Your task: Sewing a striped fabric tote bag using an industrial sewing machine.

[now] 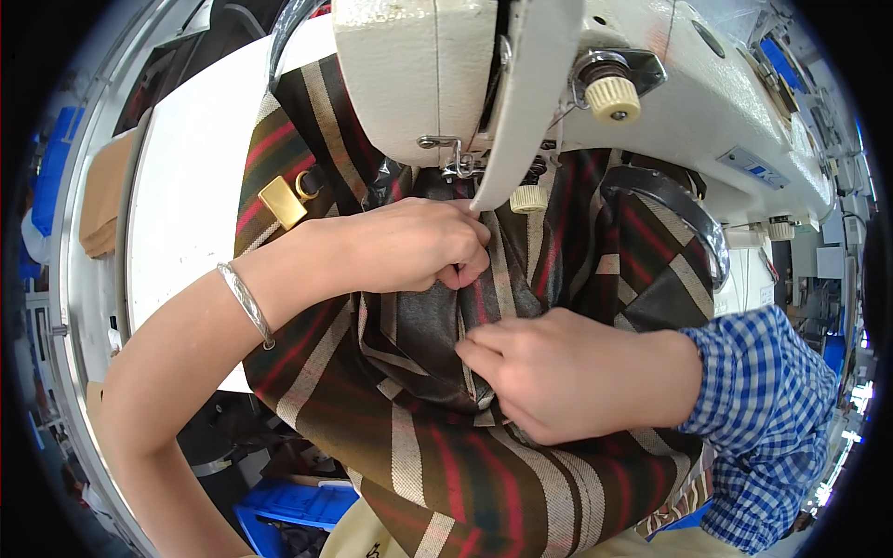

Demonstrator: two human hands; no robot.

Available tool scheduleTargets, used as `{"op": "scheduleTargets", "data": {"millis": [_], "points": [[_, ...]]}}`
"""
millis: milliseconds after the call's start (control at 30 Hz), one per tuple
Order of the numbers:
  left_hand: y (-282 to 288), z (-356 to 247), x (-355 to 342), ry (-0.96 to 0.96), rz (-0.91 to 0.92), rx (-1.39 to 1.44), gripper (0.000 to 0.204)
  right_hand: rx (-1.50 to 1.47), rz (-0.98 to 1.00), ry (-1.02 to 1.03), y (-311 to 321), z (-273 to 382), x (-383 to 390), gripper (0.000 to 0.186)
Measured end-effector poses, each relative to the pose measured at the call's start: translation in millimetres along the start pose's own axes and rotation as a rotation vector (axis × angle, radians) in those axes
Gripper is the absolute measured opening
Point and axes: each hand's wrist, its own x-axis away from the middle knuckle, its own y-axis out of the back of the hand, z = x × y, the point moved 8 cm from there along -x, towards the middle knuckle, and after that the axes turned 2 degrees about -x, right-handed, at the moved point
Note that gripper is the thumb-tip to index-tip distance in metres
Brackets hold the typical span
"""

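Note:
A striped bag [409,456] in brown, red and beige lies bunched under the head of a white sewing machine [400,84]. Close to the needle area, my left hand [419,244] has its fingers curled and pressed onto the dark seam of the bag. Nearer to me, my right hand [567,372] pinches the edge of the same bag between thumb and fingers. A black handle [679,200] of the bag arches up at the right, and a gold clasp [283,203] sits on the fabric at the left. The fingertips of both hands are partly hidden.
The white machine table [186,205] extends to the left. A brown stack [108,195] stands beyond its edge. Cream tension knobs [612,97] stick out of the machine above my hands. Below the table is a blue plastic crate [298,507].

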Motion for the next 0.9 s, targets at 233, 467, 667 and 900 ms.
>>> {"op": "scheduleTargets", "data": {"millis": [233,467,667,900], "points": [[4,-3,-2,-0.092,-0.092,0.106,0.018,0.91,-0.004,0.376,-21,19,-29,0.013],[13,9,-1,-0.035,-0.145,0.017,0.015,1.38,0.088,0.559,-49,15,-30,0.015],[11,5,-5,-0.08,-0.138,-0.015,0.014,1.072,0.013,0.579,-39,15,-26,0.018],[6,2,9,0.081,-0.403,-0.07,0.004,0.579,-0.135,0.169,-18,-7,-24,0.024]]}}
